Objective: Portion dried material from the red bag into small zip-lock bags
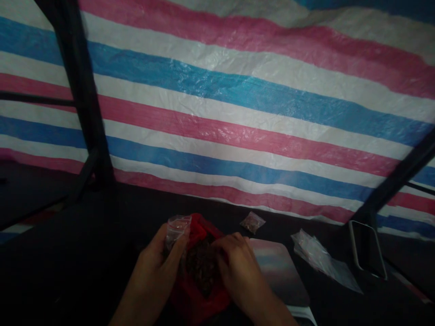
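A red bag [204, 308] stands open in front of me, filled with dark brown, dried-looking pieces [203, 267] whose kind I cannot make out. My left hand [159, 258] is closed on a small clear zip bag [178, 225], held at the left rim of the red bag. On the other side, my right hand [236, 260] reaches over the right rim with curled fingers at the brown pieces. Whether its fingertips grip any of them is hidden in the dim light. Just beyond that hand lies a small filled zip bag [252, 222].
Right of my right hand is a scale with a shiny metal plate [280, 269]. Several clear plastic bags [322, 262] lie beyond it, beside a phone [367, 249]. Striped plastic sheeting [238, 122] hangs behind the dark table, with dark frame posts [84, 104] at both sides.
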Demonstrator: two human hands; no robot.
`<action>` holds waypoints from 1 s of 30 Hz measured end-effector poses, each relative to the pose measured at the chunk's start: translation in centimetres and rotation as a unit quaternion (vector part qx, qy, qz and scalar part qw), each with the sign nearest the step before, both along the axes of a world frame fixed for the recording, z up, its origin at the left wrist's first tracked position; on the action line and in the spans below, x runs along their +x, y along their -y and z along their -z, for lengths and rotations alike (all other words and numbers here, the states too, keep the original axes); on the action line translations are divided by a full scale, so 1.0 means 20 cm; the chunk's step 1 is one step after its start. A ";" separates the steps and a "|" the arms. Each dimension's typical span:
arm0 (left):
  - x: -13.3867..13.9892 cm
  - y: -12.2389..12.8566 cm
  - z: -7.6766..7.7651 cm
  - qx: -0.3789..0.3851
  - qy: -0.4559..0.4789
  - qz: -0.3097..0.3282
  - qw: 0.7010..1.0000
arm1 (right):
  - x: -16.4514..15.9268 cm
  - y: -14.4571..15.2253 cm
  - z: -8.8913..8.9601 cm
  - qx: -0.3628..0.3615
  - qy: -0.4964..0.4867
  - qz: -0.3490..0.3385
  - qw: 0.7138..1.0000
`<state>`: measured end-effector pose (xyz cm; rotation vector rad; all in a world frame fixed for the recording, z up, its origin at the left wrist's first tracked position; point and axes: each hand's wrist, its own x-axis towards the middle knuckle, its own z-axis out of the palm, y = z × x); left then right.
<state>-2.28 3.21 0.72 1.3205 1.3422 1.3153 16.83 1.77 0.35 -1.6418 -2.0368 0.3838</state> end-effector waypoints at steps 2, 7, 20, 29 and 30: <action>0.00 0.01 0.03 -0.027 -0.059 -0.003 0.998 | 0.00 0.00 -0.04 0.009 0.018 -0.030 0.999; 0.03 0.05 0.04 -0.054 -0.118 -0.005 0.992 | -0.03 -0.01 -0.06 -0.009 -0.025 -0.042 0.999; 0.04 0.08 0.11 -0.072 -0.071 0.007 0.995 | -0.04 -0.02 -0.03 -0.040 -0.050 -0.102 0.993; 0.01 0.06 0.12 0.027 -0.121 -0.007 0.992 | 0.05 -0.05 -0.02 -0.061 -0.296 -0.016 0.953; 0.01 0.05 0.13 0.053 -0.159 -0.007 0.986 | 0.06 -0.05 -0.04 -0.064 -0.319 -0.020 0.945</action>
